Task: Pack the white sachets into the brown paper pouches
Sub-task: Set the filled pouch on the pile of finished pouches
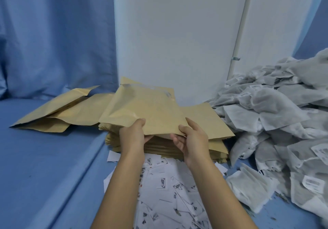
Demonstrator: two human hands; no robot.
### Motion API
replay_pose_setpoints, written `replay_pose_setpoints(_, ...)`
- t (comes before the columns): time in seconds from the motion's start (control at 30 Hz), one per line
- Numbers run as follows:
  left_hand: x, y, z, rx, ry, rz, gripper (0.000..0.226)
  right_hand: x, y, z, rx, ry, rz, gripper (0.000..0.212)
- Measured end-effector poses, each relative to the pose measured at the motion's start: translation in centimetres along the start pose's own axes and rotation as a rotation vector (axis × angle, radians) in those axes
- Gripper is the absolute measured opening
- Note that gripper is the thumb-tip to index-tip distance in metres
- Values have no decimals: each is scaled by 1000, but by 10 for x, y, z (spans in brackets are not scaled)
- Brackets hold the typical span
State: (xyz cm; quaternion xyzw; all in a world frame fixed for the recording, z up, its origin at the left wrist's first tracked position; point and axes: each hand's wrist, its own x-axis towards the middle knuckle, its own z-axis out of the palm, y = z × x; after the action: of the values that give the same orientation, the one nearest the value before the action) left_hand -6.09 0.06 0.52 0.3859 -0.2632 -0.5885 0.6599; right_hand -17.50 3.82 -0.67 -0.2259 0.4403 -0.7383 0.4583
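Two-handed pinch on top brown paper pouch [142, 108], near edge: left hand [132, 134], right hand [192, 140], thumbs above, fingers beneath. White sachets [275, 113] heaped at blue cloth's [44, 157] right edge.

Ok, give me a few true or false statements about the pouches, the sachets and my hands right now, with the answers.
1. The left hand and right hand both grip one brown paper pouch. True.
2. The white sachets are piled left of the stack of pouches. False: they are piled to its right.
3. Printed paper slips lie nearer the person than the stack. True.
4. Every pouch is on the stack or in the hands. False: loose pouches lie to the stack's left on the blue cloth.
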Motion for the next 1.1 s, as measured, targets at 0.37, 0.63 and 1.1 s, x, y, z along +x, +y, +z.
replay_pose_setpoints(0.37,107,103,-40,-408,-134,-48,37,30,13,179,-22,-336,153,26)
replay_pose_setpoints(0.63,123,82,-64,-457,-78,-285,55,44,19,157,-93,-390,89,48)
replay_pose_setpoints(1.1,16,24,-11,-19,152,206,20,27,12,3,-1601,-438,-525,69)
